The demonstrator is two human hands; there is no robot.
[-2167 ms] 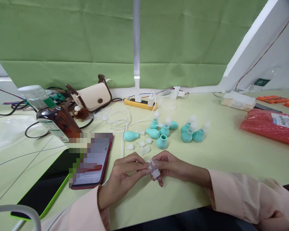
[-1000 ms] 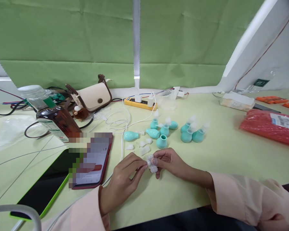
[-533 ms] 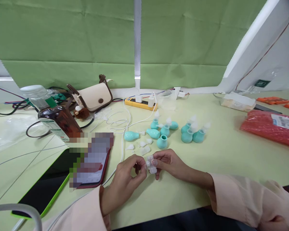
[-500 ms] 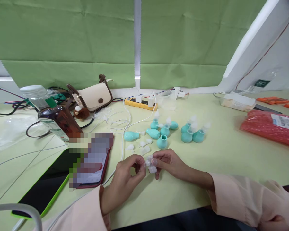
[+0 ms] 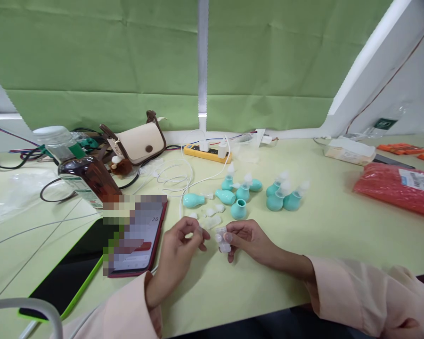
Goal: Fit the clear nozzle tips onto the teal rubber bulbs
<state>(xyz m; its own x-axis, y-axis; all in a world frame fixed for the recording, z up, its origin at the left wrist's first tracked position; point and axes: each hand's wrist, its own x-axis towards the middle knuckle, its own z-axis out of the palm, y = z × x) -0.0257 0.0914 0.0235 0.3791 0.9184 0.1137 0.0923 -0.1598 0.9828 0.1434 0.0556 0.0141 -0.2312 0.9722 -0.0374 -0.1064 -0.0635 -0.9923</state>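
Note:
Between the thumb and fingers of my right hand is a clear, knobbly plastic piece, held just above the table. My left hand is apart from it, to its left, with thumb and index finger pinched together; whatever they hold is too small to make out. Small translucent white pieces lie beyond my hands. Behind them are several teal bulbs: an uncapped one stands with its mouth up, another lies on its side, and a group with clear tips stands at the right.
Two phones, one dark with a green edge and one in a red case, lie at the left. Beyond are a brown bottle, a cream bag and a yellow power strip. A red package lies right.
My left hand has moved left, away from the clear piece, which it was touching before. My right hand still holds that piece in nearly the same place.

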